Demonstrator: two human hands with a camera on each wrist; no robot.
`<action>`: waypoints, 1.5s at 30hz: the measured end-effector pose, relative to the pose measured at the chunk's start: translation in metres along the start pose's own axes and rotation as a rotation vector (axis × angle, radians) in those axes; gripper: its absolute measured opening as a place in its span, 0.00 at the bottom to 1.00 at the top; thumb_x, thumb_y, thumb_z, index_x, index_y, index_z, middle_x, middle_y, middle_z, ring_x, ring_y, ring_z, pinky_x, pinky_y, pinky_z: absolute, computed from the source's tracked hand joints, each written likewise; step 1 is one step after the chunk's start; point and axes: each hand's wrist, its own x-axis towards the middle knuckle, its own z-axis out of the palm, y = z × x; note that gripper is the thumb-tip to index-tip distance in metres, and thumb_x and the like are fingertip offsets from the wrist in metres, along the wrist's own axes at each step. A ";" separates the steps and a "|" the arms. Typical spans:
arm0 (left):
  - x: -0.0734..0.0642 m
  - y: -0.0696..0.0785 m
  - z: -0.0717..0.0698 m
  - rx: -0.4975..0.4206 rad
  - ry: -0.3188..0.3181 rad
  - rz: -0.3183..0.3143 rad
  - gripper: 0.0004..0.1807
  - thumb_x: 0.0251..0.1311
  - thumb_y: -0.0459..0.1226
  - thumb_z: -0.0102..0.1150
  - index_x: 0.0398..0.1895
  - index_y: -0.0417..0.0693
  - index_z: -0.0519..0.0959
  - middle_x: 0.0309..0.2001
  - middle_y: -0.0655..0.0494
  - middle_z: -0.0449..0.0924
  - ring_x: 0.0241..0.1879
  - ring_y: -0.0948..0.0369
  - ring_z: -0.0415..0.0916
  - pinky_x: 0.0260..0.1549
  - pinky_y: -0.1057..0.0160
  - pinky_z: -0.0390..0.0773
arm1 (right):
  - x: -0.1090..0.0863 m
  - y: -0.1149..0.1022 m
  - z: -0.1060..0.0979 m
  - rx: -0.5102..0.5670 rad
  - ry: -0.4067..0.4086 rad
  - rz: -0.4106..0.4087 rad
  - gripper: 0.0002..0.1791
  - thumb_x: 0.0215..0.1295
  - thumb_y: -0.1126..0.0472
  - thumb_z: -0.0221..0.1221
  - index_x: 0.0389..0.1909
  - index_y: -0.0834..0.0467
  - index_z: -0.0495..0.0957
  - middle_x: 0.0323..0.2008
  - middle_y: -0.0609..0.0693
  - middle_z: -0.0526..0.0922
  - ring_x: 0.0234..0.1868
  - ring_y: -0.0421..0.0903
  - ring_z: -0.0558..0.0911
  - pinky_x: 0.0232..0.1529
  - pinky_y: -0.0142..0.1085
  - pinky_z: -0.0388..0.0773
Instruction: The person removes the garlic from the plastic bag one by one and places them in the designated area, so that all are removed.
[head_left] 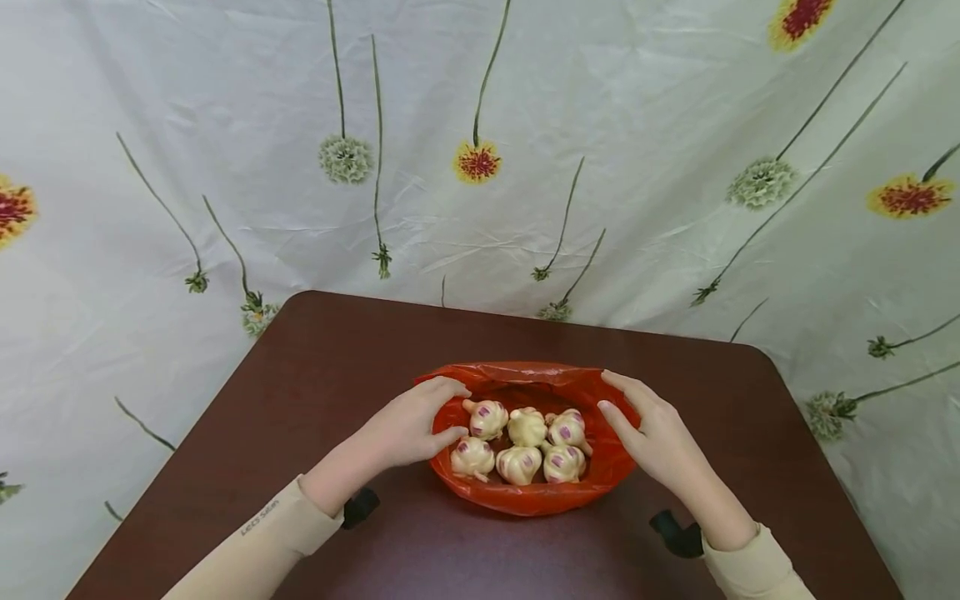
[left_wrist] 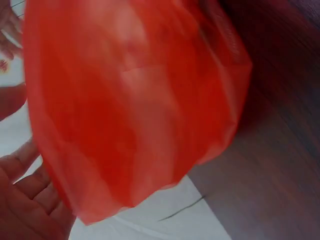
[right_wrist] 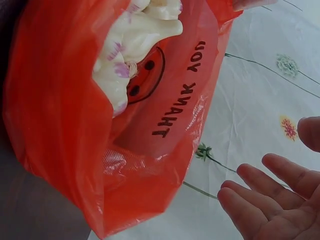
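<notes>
A red plastic bag (head_left: pixel 517 502) sits on the table with its mouth spread wide. Inside lie several garlic bulbs (head_left: pixel 519 465), whitish with purple patches, arranged in two rows. At the bag's left rim is my left hand (head_left: pixel 411 423), its fingers extended and its thumb apart from them. The left wrist view has these fingers (left_wrist: pixel 35 187) along the edge of the red plastic. My right hand (head_left: pixel 663 437) hovers by the right rim with straight, spread fingers. In the right wrist view its fingers (right_wrist: pixel 260 200) are apart from the bag, holding nothing.
The dark brown table (head_left: pixel 345 358) has rounded far corners. Behind it hangs a pale curtain (head_left: pixel 465 225) printed with flowers. Black straps or mounts (head_left: pixel 678 535) show beneath both wrists. The bag's inner wall carries printed words and a smiling face (right_wrist: pixel 150 75).
</notes>
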 end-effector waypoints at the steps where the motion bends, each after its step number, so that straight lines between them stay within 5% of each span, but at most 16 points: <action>1: 0.000 -0.001 0.002 0.040 -0.004 0.012 0.31 0.57 0.47 0.69 0.60 0.43 0.74 0.61 0.47 0.75 0.62 0.49 0.72 0.63 0.47 0.73 | -0.001 0.000 0.001 0.003 0.001 0.000 0.27 0.72 0.54 0.56 0.68 0.60 0.68 0.67 0.59 0.72 0.66 0.60 0.73 0.61 0.57 0.72; 7: 0.000 -0.007 0.010 0.260 0.014 0.085 0.41 0.48 0.57 0.72 0.61 0.42 0.75 0.64 0.42 0.74 0.67 0.46 0.67 0.69 0.42 0.61 | -0.004 0.003 0.008 0.029 0.008 -0.004 0.27 0.71 0.55 0.58 0.67 0.61 0.70 0.66 0.59 0.73 0.66 0.60 0.74 0.60 0.55 0.74; 11: 0.000 -0.010 0.013 0.325 0.033 0.071 0.41 0.48 0.59 0.70 0.61 0.44 0.76 0.65 0.43 0.73 0.67 0.48 0.67 0.70 0.40 0.57 | -0.007 0.005 0.009 0.033 0.017 0.000 0.26 0.71 0.55 0.58 0.66 0.62 0.70 0.66 0.59 0.73 0.64 0.59 0.75 0.59 0.54 0.74; 23: 0.004 -0.013 0.017 0.207 0.002 0.027 0.37 0.51 0.55 0.71 0.61 0.45 0.76 0.63 0.46 0.75 0.66 0.49 0.67 0.61 0.32 0.64 | -0.012 0.009 0.011 0.035 0.018 0.023 0.27 0.71 0.54 0.58 0.67 0.60 0.69 0.66 0.60 0.73 0.61 0.62 0.77 0.57 0.57 0.76; 31: 0.005 -0.014 0.014 0.184 -0.072 -0.019 0.46 0.48 0.55 0.72 0.66 0.40 0.69 0.70 0.38 0.65 0.71 0.43 0.60 0.67 0.37 0.61 | -0.014 0.008 0.016 0.052 -0.005 -0.001 0.29 0.68 0.56 0.62 0.66 0.61 0.69 0.64 0.60 0.74 0.61 0.62 0.77 0.56 0.55 0.77; 45: 0.002 -0.018 0.016 0.120 -0.053 -0.010 0.56 0.39 0.63 0.74 0.67 0.37 0.68 0.71 0.33 0.61 0.70 0.39 0.58 0.66 0.39 0.65 | -0.009 0.011 0.044 0.057 -0.055 -0.030 0.30 0.57 0.60 0.70 0.62 0.60 0.75 0.59 0.55 0.80 0.58 0.55 0.80 0.55 0.50 0.80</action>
